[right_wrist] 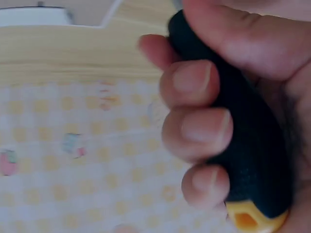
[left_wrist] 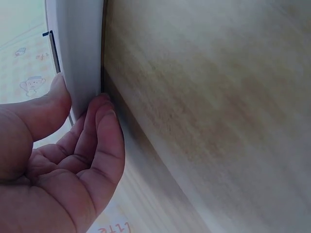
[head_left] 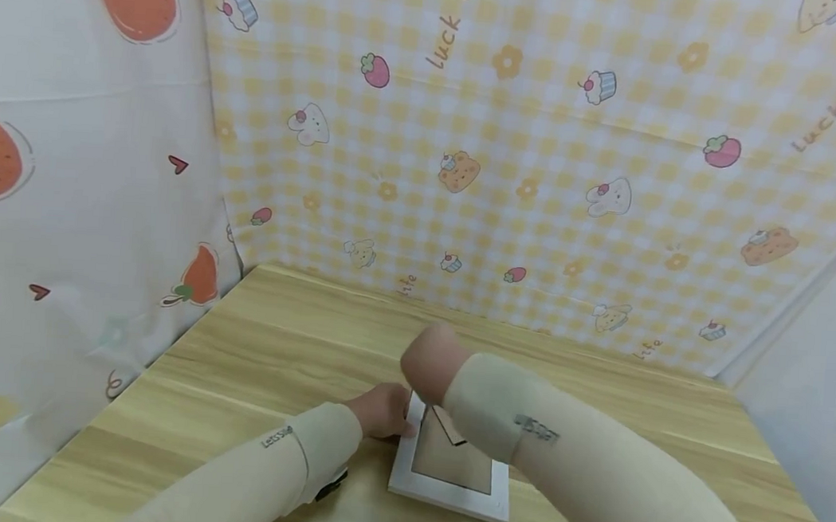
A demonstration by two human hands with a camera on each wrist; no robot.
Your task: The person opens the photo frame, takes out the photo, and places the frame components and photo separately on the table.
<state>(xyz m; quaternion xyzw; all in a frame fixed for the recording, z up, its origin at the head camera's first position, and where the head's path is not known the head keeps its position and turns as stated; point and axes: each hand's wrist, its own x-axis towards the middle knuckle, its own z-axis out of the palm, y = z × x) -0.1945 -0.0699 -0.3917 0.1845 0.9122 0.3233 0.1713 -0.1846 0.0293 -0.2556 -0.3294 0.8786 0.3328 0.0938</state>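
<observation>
A white picture frame (head_left: 446, 500) with a brown-grey panel (head_left: 452, 464) lies on the table in the head view. At its left edge my left hand (head_left: 383, 411) grips the rim. The left wrist view shows the thumb on one face of the white rim (left_wrist: 82, 48) and curled fingers on the other. Above the far part of the frame is my right hand (head_left: 435, 363). In the right wrist view, its fingers are wrapped round a black tool handle (right_wrist: 257, 145) with a yellow end (right_wrist: 255, 218); the tool's working tip is out of sight.
The wood-grain table (head_left: 300, 310) meets a yellow checked cloth (head_left: 492, 218) at the back and a white printed cloth (head_left: 104, 218) on the left. A pale wall (head_left: 808, 341) stands on the right. My right forearm covers part of the frame.
</observation>
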